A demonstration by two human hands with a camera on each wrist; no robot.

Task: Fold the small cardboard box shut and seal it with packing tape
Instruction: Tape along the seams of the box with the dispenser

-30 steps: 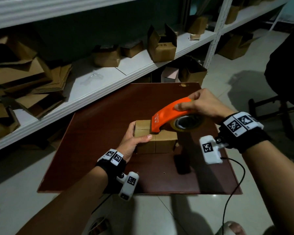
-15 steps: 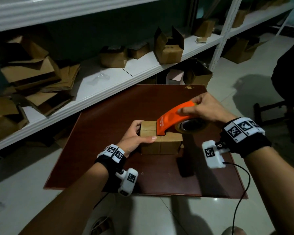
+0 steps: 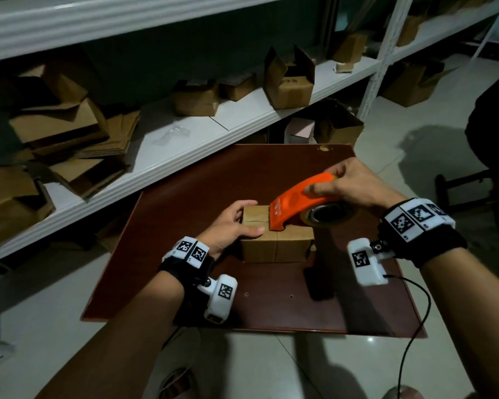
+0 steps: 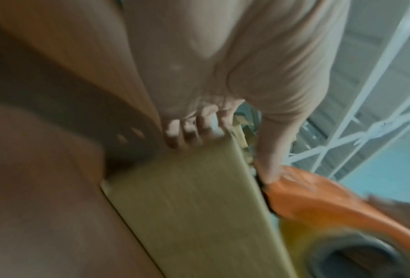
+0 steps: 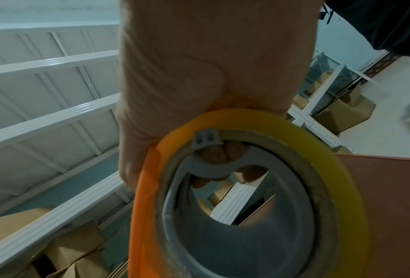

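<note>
A small closed cardboard box (image 3: 274,246) sits mid-table on the dark red-brown table (image 3: 185,226). My left hand (image 3: 231,226) grips its left end, thumb on the top near edge, fingers round the far side; the left wrist view shows the box (image 4: 192,216) and those fingers (image 4: 187,131). My right hand (image 3: 355,182) grips an orange tape dispenser (image 3: 297,203) holding a yellowish tape roll (image 5: 282,131). The dispenser's front edge rests on the box top, about mid-length. A strip of tape runs down the box's front face.
White metal shelving (image 3: 185,139) behind the table holds flattened cartons (image 3: 69,133) and several open boxes (image 3: 288,82). A small dark object (image 3: 317,283) lies on the table in front of the box. A cable (image 3: 412,326) hangs from my right wrist. A dark chair (image 3: 478,197) stands at right.
The dispenser has slid slightly rightward along the box top with my right hand. My left hand keeps its hold on the box; the view has shifted a little.
</note>
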